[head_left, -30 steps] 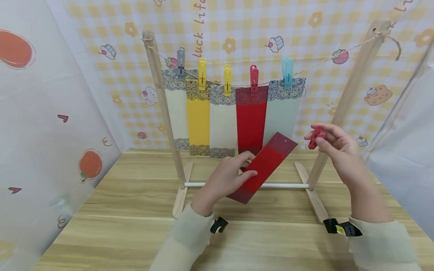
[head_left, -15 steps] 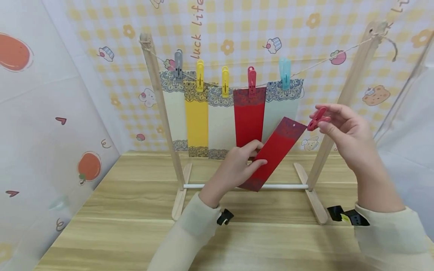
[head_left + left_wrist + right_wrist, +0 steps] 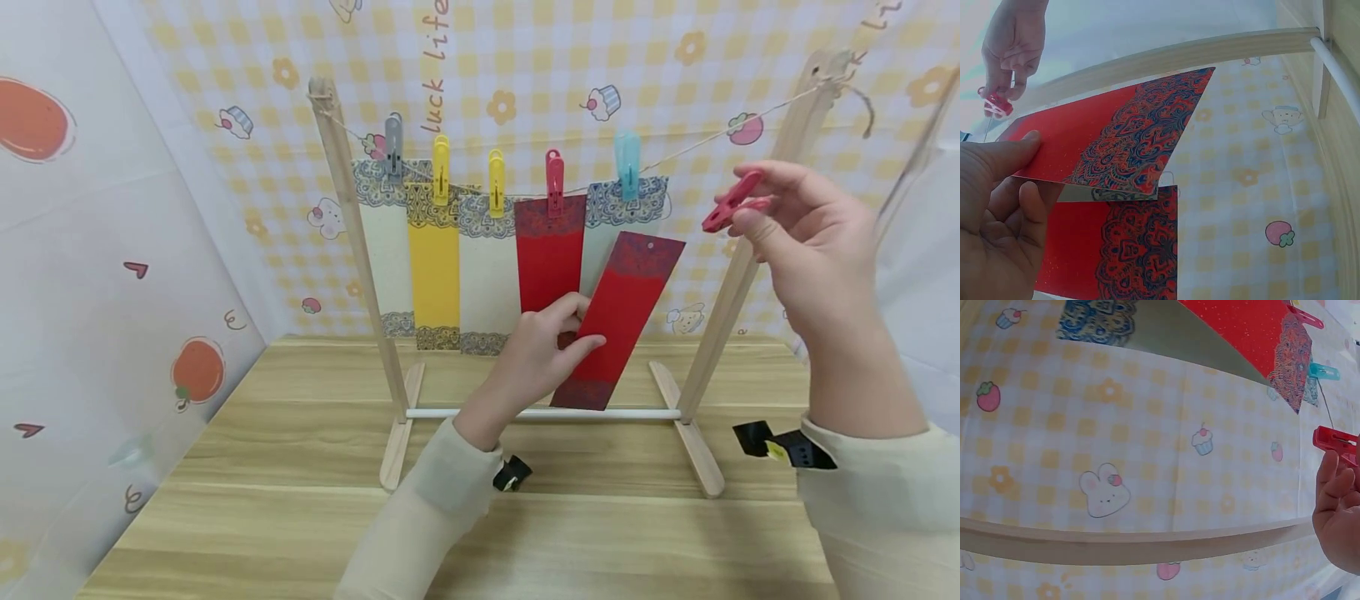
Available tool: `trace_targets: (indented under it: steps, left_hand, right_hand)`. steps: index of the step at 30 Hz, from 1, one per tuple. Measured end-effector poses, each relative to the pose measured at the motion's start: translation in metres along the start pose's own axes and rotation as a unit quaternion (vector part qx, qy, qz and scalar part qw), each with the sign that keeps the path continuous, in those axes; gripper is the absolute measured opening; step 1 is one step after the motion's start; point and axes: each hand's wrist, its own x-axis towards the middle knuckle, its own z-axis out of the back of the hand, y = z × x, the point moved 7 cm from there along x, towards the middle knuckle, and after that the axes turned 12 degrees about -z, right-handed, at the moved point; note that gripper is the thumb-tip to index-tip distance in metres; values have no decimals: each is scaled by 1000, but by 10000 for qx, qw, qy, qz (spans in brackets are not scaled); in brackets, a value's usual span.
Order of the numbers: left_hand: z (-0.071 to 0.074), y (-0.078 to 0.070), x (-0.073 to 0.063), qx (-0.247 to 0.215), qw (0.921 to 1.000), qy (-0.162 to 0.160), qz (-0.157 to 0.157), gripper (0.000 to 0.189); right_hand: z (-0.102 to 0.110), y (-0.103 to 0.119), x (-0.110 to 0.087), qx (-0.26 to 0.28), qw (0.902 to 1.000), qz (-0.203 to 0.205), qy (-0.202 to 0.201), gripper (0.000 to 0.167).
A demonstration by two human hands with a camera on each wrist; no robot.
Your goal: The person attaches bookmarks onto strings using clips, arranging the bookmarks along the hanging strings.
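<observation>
My left hand (image 3: pixel 536 350) pinches a red bookmark (image 3: pixel 626 312) by its left edge, thumb in front and fingers behind. The bookmark tilts to the right, its patterned end with a small hole uppermost, overlapping the pale green bookmark (image 3: pixel 600 218) in the head view. Out to the right, near the wooden post, my right hand (image 3: pixel 817 237) pinches a red clothespin (image 3: pixel 735 202) between thumb and fingertips. That clothespin is apart from the bookmark. In the left wrist view the held bookmark (image 3: pixel 1079 128) lies in front of a hanging red one (image 3: pixel 1072 250).
A string (image 3: pixel 697 148) runs between two wooden posts (image 3: pixel 352 225). Several bookmarks hang from it under grey, yellow, red and light blue clothespins (image 3: pixel 628 167). A white rod (image 3: pixel 480 413) joins the posts low down, above the wooden table (image 3: pixel 262 500).
My left hand has raised the red bookmark up and to the right and turned it more upright. My right hand has moved up and right with the red clothespin.
</observation>
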Motion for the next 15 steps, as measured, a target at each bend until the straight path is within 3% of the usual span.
trace_targets:
  steps: [15]
  left_hand:
    - [-9, -11, 33, -222, 9997, -26, 16, 31]
  right_hand:
    - [-19, 22, 20, 189, 9990, 397, -103, 27]
